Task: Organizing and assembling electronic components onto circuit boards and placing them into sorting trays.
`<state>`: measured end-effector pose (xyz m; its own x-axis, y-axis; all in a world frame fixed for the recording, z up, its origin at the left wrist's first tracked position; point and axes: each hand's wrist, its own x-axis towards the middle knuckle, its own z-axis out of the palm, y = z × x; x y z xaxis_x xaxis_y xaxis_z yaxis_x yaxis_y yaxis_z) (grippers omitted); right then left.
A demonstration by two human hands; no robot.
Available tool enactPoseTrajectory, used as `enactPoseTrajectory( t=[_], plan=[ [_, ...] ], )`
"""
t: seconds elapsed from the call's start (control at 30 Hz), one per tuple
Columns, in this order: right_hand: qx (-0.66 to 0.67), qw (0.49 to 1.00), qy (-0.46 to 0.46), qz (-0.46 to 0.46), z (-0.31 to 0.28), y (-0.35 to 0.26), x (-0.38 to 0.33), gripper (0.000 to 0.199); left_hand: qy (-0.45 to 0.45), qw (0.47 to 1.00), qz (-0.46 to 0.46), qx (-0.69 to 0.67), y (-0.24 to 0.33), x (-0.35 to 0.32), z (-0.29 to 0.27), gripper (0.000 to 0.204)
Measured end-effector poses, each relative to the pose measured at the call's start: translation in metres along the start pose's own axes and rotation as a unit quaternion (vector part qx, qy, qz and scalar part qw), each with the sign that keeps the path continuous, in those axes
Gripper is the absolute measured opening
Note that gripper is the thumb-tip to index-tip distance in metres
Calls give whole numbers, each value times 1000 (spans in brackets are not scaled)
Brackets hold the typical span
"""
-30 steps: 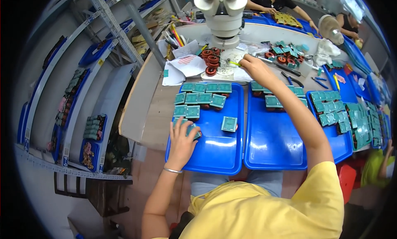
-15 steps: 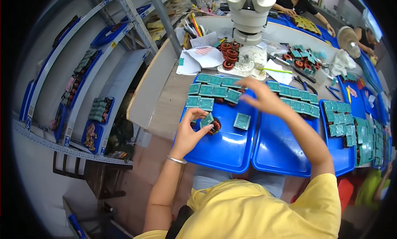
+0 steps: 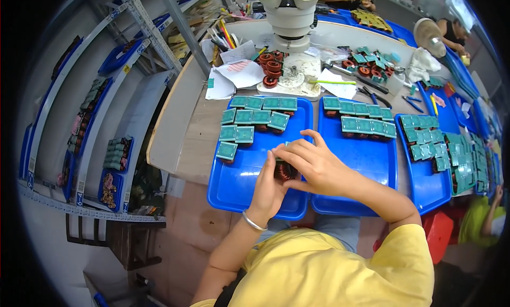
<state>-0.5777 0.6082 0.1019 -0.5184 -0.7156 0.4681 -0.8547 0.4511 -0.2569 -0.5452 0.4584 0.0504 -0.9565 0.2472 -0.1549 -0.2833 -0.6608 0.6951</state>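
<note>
Over the left blue tray (image 3: 241, 198), both my hands close around a copper-wound ring coil (image 3: 285, 172). My left hand (image 3: 267, 189) grips its left side, thumb and fingers pointing up. From the right, my right hand (image 3: 314, 166) reaches over the top, fingers bent around the coil, thumb beneath. A green part sits at the coil's top, mostly covered by my fingers. Behind my hands, several coils topped with square green boards (image 3: 244, 117) stand in rows at the tray's far end. One boarded coil (image 3: 227, 151) stands nearest me on the left.
A middle blue tray (image 3: 353, 187) and a right one (image 3: 429, 190) hold more boarded coils. Behind stand a white microscope (image 3: 289, 20), red-brown coils (image 3: 272, 68), papers (image 3: 247, 73) and pliers (image 3: 374, 96). Shelving (image 3: 106, 94) rises at left. Other people work at the far right.
My right hand has come down from the tray's far rows onto the coil in my left hand. The separate green-topped piece on the tray's right no longer shows clearly. The view has shifted.
</note>
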Motion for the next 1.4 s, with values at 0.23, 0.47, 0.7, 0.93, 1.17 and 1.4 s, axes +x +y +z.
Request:
enactPoseTrajectory(
  t=[0.23,0.47,0.7,0.93,1.17,1.4],
  plan=[
    [316,942,-104,41,-24,19,-16,59,-72,988,-137,-24,3,-6,8,71],
    [369,916,-155,17,-28,21,-25,59,-117,976,-167,73,-1,-8,12,77],
    [401,905,-144,16,-27,21,-32,53,-105,970,-143,163,3,-16,19,83],
    [261,954,-146,-22,-20,25,-34,46,90,835,150,522,45,3,-35,42],
    [-46,983,-144,-102,28,20,-23,33,319,442,227,807,40,10,-99,64],
    [-123,974,-174,-76,29,19,-27,40,314,468,290,773,51,10,-117,53]
  ],
)
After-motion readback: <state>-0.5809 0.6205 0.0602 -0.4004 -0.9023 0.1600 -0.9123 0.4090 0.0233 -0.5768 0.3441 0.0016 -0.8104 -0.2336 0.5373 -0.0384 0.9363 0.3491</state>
